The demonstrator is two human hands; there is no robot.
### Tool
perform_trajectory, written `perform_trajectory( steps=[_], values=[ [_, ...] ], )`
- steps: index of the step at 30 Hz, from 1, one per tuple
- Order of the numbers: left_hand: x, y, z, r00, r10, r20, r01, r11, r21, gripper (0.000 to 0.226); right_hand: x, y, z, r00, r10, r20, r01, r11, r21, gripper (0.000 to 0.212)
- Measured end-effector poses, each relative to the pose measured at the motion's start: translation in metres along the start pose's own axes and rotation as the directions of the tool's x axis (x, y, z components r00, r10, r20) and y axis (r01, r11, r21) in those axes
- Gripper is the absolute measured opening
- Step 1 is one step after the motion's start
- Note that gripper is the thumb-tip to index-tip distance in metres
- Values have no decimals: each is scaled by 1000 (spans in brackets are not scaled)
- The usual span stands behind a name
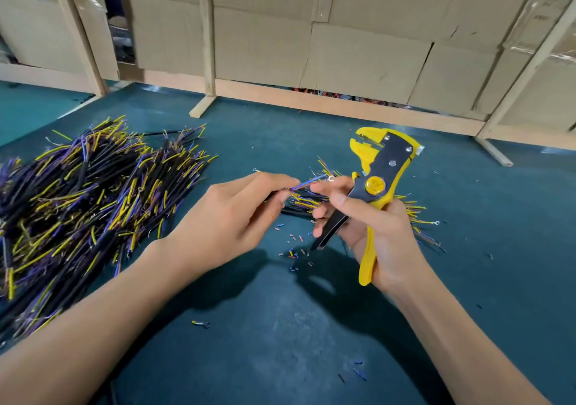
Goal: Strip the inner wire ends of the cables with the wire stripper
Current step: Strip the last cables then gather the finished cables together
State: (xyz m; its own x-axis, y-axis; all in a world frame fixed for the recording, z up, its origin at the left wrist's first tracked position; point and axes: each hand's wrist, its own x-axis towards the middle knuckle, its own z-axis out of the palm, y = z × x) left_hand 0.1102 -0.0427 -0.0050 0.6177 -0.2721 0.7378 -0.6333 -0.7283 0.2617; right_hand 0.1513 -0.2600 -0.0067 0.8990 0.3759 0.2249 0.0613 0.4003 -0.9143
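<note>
Room: we see bare teal worktop (280, 326) toward its near edge.
Left hand (230, 214): our grip pinches a thin blue wire (307, 183).
Right hand (383, 236): our grip clasps the yellow-and-black wire stripper (378, 171), long axis upright, head toward the far edge.

Cardboard panels (358, 37) in wooden frames (208, 30) behind teal tabletop (280, 326).

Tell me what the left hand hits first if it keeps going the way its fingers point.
Probably the right hand: the left hand points right, pinching a cable whose wire tips nearly reach the right fingers. Depth is unclear.
</note>
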Motion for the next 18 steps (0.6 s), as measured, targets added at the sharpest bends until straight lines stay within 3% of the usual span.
perform_trajectory(
  steps=[4,9,13,16,18],
  values=[
    [-1,3,0,1000,28,14,-27,998,-55,26,-1,-2,4,997,-76,-23,75,997,-25,22],
    [-3,6,2,997,66,28,-64,996,-62,25,-2,-2,10,987,-66,-145,61,997,-39,16],
    [-3,8,7,980,-175,90,193,948,-254,25,-1,-2,8,964,-81,-252,67,996,-65,16],
    [-1,3,7,890,-363,275,453,771,-448,11,1,-7,4,925,-112,-363,108,994,-32,16],
    [0,-2,6,823,-411,392,563,687,-460,8,4,-12,-3,888,-127,-441,138,990,-7,17]
  ],
)
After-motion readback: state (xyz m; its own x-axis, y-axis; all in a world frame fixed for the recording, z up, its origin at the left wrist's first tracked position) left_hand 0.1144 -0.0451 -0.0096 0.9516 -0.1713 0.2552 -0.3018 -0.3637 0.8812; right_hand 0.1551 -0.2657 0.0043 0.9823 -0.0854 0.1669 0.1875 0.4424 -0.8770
